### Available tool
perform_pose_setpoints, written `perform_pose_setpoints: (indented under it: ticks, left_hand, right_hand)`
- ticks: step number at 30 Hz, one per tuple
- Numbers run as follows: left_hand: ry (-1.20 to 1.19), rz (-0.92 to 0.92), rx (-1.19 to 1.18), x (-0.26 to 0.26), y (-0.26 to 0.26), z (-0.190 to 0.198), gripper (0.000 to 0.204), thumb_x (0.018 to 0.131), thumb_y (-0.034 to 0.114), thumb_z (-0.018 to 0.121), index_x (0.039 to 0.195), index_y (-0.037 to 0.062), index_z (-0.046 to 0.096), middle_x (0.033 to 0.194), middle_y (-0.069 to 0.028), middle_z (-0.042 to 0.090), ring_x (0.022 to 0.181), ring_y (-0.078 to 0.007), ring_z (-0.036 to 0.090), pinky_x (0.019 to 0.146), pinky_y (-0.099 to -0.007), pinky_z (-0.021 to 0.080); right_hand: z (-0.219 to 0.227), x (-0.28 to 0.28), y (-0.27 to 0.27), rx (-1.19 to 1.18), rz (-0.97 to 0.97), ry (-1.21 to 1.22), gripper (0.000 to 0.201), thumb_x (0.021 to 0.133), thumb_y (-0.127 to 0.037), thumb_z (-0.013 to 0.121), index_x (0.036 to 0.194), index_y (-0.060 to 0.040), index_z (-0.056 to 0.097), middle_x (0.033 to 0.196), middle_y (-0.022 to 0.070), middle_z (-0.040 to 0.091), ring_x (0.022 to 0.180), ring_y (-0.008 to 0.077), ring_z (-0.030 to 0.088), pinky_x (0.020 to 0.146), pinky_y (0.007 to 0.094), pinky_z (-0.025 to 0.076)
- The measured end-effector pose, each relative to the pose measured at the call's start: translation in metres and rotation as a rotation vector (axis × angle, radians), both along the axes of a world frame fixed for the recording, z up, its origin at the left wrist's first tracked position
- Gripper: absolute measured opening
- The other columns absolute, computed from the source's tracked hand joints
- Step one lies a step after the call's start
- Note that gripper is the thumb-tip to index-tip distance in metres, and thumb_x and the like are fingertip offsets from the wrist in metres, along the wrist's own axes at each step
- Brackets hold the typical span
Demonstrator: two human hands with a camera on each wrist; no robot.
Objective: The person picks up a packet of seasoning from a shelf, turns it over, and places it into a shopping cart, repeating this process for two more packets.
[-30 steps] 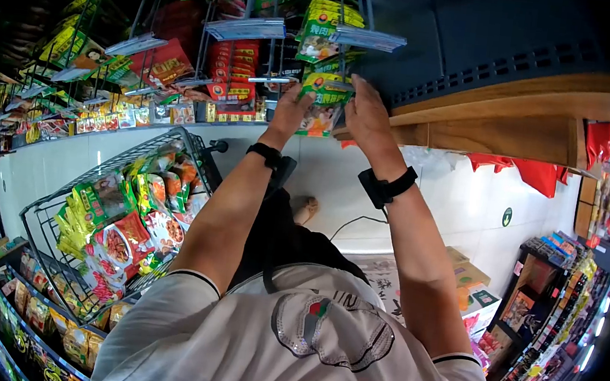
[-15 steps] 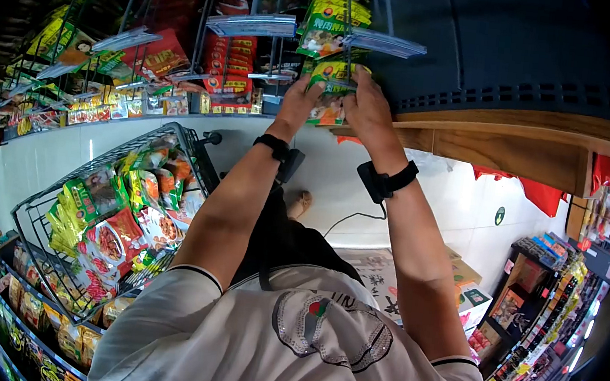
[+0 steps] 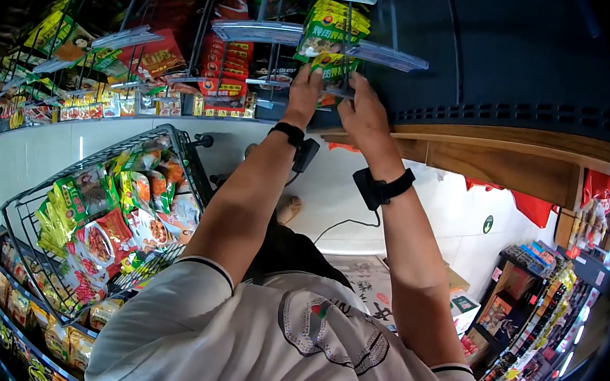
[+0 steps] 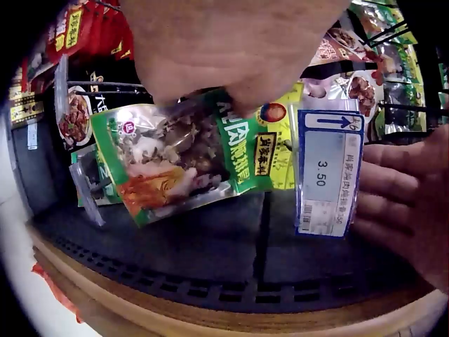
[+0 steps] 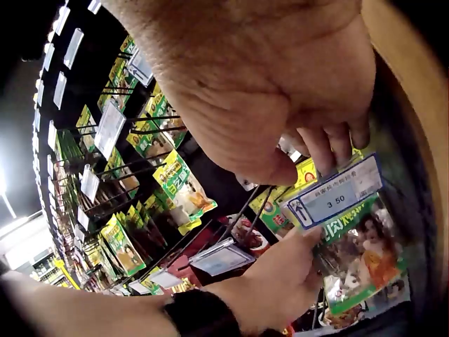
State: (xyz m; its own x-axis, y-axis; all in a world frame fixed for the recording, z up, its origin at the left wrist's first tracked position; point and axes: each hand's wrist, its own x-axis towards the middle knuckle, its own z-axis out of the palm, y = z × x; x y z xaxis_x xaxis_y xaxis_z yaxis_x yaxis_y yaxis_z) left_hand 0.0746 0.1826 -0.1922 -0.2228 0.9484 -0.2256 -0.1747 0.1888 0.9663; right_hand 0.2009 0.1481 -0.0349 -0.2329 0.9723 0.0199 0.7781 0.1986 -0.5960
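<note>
- My left hand (image 3: pixel 305 90) is raised to the peg rack, fingers pinched on the top edge of a green seasoning packet (image 4: pixel 179 158) that hangs tilted from the hand in the left wrist view.
- My right hand (image 3: pixel 358 110) is up beside it on the same packet's other side; in the right wrist view its fingers (image 5: pixel 330 144) curl down toward the hook, but I cannot tell whether they grip the packet or only touch it.
- The packet sits between my two hands, just under the row of yellow-green packets (image 3: pixel 330 26) already hanging on the peg hook (image 3: pixel 352 24).
- A blue-edged price tag (image 4: pixel 328 172) reading 3.50 hangs at the front of the hook, just beside the packet and touching my right hand's fingertips (image 4: pixel 393 189) in the left wrist view.
- Below the rack runs a dark shelf base with a wooden edge (image 3: pixel 518 142).
- To my left stands a wire shopping cart (image 3: pixel 59 194), loaded with green, yellow and red food packets (image 3: pixel 108 222).
- Red packets (image 3: pixel 225 63) hang on neighbouring hooks to the left of my hands.
- Both wrists carry black straps (image 3: pixel 380 187).
- A white floor (image 3: pixel 335 186) shows beneath my arms.
</note>
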Motion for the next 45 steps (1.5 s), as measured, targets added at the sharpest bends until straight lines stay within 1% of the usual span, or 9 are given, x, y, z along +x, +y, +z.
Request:
perform_pose_setpoints:
  ticks: [3, 7, 11, 12, 14, 22, 28, 35, 45]
  left_hand:
    - [0.011, 0.019, 0.074, 0.003, 0.000, -0.003, 0.042, 0.096, 0.034, 0.058, 0.123, 0.0021, 0.054, 0.105, -0.0188, 0.064, 0.091, -0.0293, 0.062, 0.078, -0.0406, 0.049]
    - [0.497, -0.022, 0.107, -0.009, -0.020, -0.013, 0.043, 0.090, 0.026, 0.062, 0.123, -0.0007, 0.053, 0.118, -0.0278, 0.058, 0.104, -0.0454, 0.057, 0.086, -0.0469, 0.047]
    - [0.394, -0.057, 0.042, -0.028, -0.083, -0.012, 0.032, 0.089, 0.025, 0.064, 0.106, -0.0022, 0.058, 0.101, -0.0231, 0.064, 0.100, -0.0430, 0.057, 0.086, -0.0461, 0.045]
    - [0.575, -0.338, 0.032, -0.049, -0.097, 0.011, 0.031, 0.090, 0.027, 0.064, 0.103, -0.0009, 0.060, 0.097, -0.0206, 0.065, 0.097, -0.0408, 0.060, 0.082, -0.0447, 0.047]
    - [0.251, -0.216, -0.053, -0.068, -0.151, 0.046, 0.031, 0.091, 0.029, 0.064, 0.103, 0.0014, 0.061, 0.095, -0.0201, 0.065, 0.091, -0.0370, 0.063, 0.078, -0.0417, 0.049]
    - [0.508, 0.172, -0.180, -0.214, -0.289, 0.094, 0.022, 0.096, 0.025, 0.058, 0.102, 0.0046, 0.064, 0.087, -0.0044, 0.067, 0.076, -0.0103, 0.062, 0.067, -0.0266, 0.051]
    - [0.974, 0.556, -0.401, -0.279, -0.372, 0.050, 0.041, 0.087, 0.031, 0.067, 0.114, 0.0000, 0.059, 0.104, -0.0237, 0.064, 0.097, -0.0383, 0.062, 0.086, -0.0428, 0.049]
    - [0.986, 0.537, -0.599, -0.290, -0.373, 0.014, 0.080, 0.076, 0.043, 0.074, 0.137, 0.0040, 0.040, 0.136, -0.0300, 0.043, 0.123, -0.0456, 0.046, 0.101, -0.0494, 0.042]
    - [1.114, 0.352, -0.796, -0.297, -0.375, -0.005, 0.034, 0.095, 0.031, 0.048, 0.123, 0.0127, 0.049, 0.118, -0.0221, 0.060, 0.104, -0.0439, 0.061, 0.084, -0.0535, 0.050]
  right_hand:
    - [0.007, 0.003, -0.013, 0.049, 0.038, 0.109, 0.051, 0.085, -0.010, 0.057, 0.131, 0.0071, 0.045, 0.123, 0.0272, 0.057, 0.114, 0.0417, 0.054, 0.100, 0.0449, 0.042]
    - [0.026, 0.003, -0.043, 0.078, 0.086, 0.176, 0.048, 0.086, -0.005, 0.054, 0.131, 0.0056, 0.045, 0.123, 0.0263, 0.057, 0.115, 0.0402, 0.055, 0.099, 0.0432, 0.043]
    - [0.034, 0.007, -0.086, -0.042, 0.083, 0.272, 0.046, 0.086, -0.003, 0.051, 0.132, 0.0024, 0.045, 0.125, 0.0243, 0.058, 0.116, 0.0378, 0.056, 0.097, 0.0398, 0.045]
    - [0.034, 0.009, -0.096, -0.108, 0.082, 0.304, 0.046, 0.087, -0.002, 0.051, 0.132, 0.0013, 0.046, 0.125, 0.0238, 0.058, 0.116, 0.0371, 0.056, 0.096, 0.0389, 0.046]
    - [0.010, 0.022, -0.112, -0.050, 0.137, 0.323, 0.041, 0.089, -0.004, 0.051, 0.130, -0.0005, 0.049, 0.120, 0.0203, 0.063, 0.109, 0.0314, 0.062, 0.094, 0.0353, 0.048]
    - [-0.009, 0.042, -0.144, -0.639, 0.184, 0.387, 0.031, 0.095, -0.015, 0.050, 0.119, 0.0041, 0.057, 0.102, 0.0140, 0.070, 0.095, 0.0188, 0.067, 0.087, 0.0292, 0.050]
    - [-0.018, 0.032, -0.162, -0.782, 0.239, 0.429, 0.031, 0.099, -0.017, 0.047, 0.121, 0.0016, 0.056, 0.102, 0.0113, 0.068, 0.095, 0.0191, 0.066, 0.085, 0.0300, 0.051]
    - [-0.012, 0.031, -0.178, -0.782, 0.337, 0.392, 0.030, 0.099, -0.018, 0.048, 0.120, 0.0021, 0.056, 0.102, 0.0129, 0.068, 0.093, 0.0191, 0.066, 0.084, 0.0300, 0.051]
    - [0.000, 0.042, -0.187, -0.743, 0.327, 0.385, 0.031, 0.098, -0.017, 0.048, 0.120, 0.0039, 0.056, 0.102, 0.0150, 0.069, 0.092, 0.0192, 0.066, 0.084, 0.0297, 0.051]
